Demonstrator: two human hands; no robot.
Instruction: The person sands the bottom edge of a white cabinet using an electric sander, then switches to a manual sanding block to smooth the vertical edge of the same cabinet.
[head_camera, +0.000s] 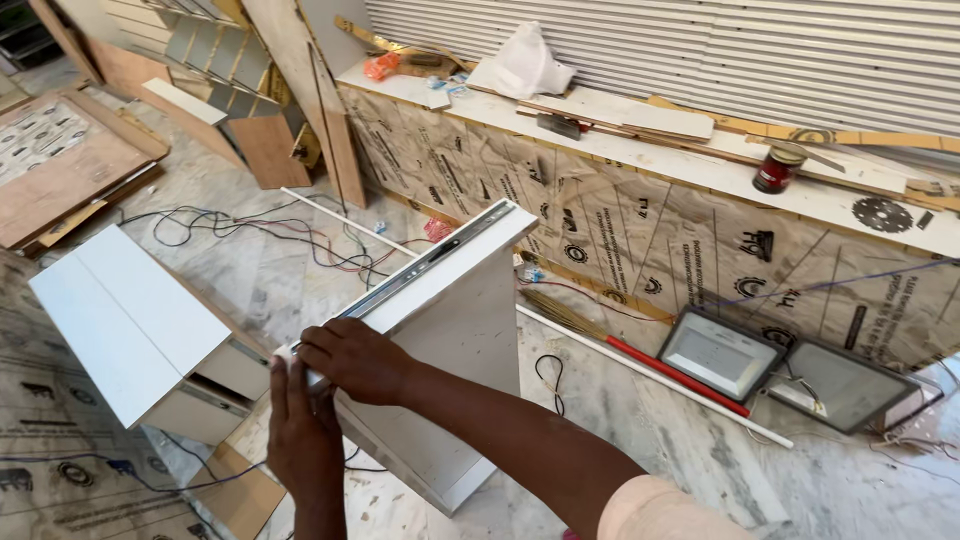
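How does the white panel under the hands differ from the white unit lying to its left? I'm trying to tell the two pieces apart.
The white panel stands on edge, while the white unit lies flat. The panel carries a metal slide rail along its top edge; the unit's top face is plain. The left hand and right hand grip the panel's near end; nobody touches the unit. Both are white board.

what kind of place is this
Probably a carpentry or furniture-fitting site. Both hands, left hand and right hand, grip a white laminated drawer panel with a metal slide rail. Plywood boards and tangled electric cables lie on the marble floor.
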